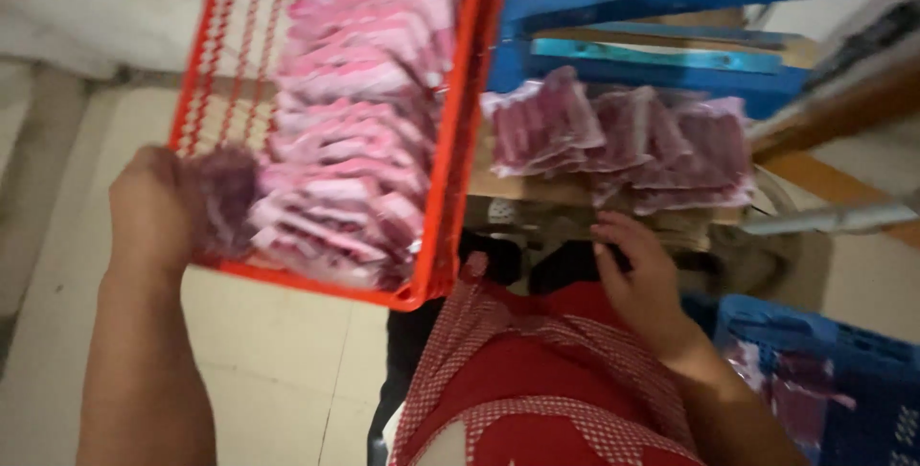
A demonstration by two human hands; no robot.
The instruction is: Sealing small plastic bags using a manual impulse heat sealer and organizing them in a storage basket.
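Left hand [158, 207] clamped on dark packet [228, 199] at red basket's [458, 154] nine o'clock edge, right hand [640, 279] open, fingers spread below packets [623, 145] on tabletop [522, 188] at three o'clock

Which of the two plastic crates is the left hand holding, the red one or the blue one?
The red crate, filled with pink packets; the left hand grips its near corner. The blue crate stands untouched lower right.

Small packing workshop. Indicators: a red plastic crate [450, 140] of pink sachets [355, 111] beside the left hand [153, 202]; loose sachets on a blue metal machine frame [652, 6] above the right hand [637, 279]; a blue crate [843, 370] just right of it.
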